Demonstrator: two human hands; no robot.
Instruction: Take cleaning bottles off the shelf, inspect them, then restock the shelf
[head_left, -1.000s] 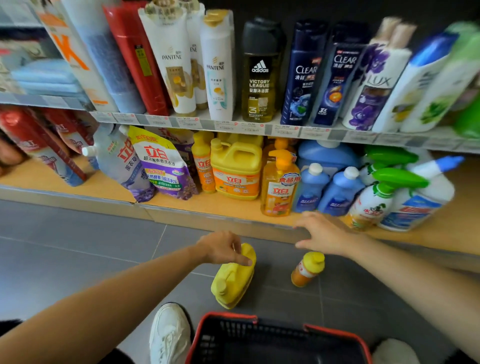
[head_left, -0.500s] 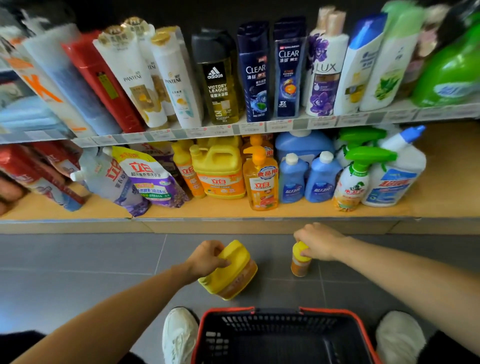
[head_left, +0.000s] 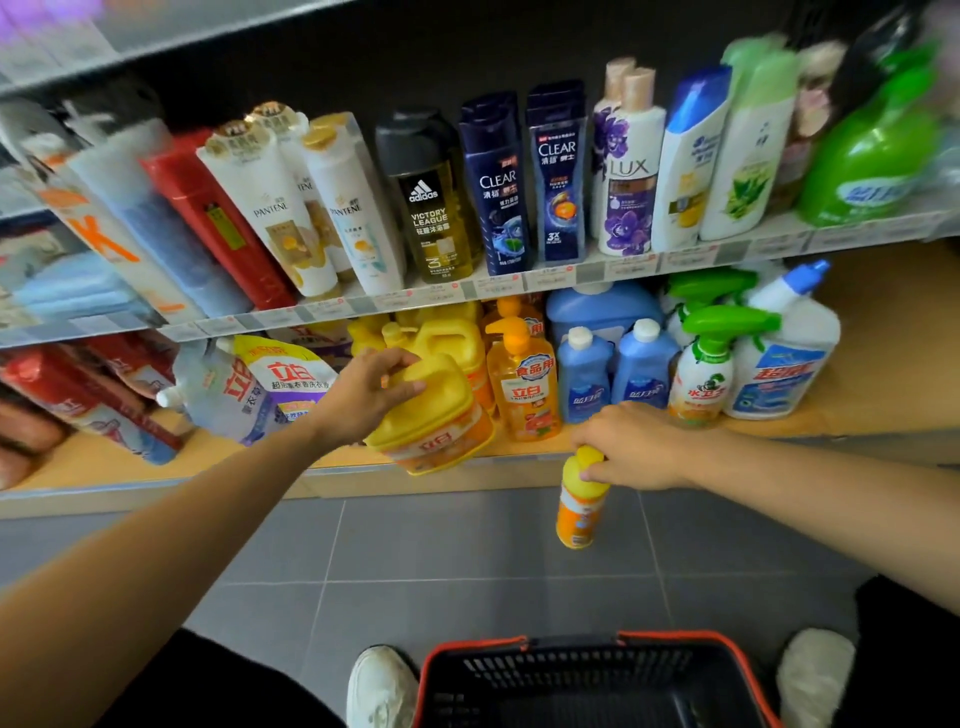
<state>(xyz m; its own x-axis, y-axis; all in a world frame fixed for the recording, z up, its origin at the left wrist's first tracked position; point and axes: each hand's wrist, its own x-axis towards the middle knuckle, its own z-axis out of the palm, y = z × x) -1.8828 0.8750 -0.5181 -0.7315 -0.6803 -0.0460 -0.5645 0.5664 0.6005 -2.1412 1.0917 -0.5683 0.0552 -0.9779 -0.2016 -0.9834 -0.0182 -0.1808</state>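
Gripping the tilted jug (head_left: 436, 421) by its top at the shelf (head_left: 857, 415) lip, the left hand (head_left: 363, 400) risked knocking the pump bottle (head_left: 522, 384). The right hand (head_left: 634, 447), clasping a small bottle (head_left: 579, 509) by its cap over the floor (head_left: 467, 545), might have dropped it.
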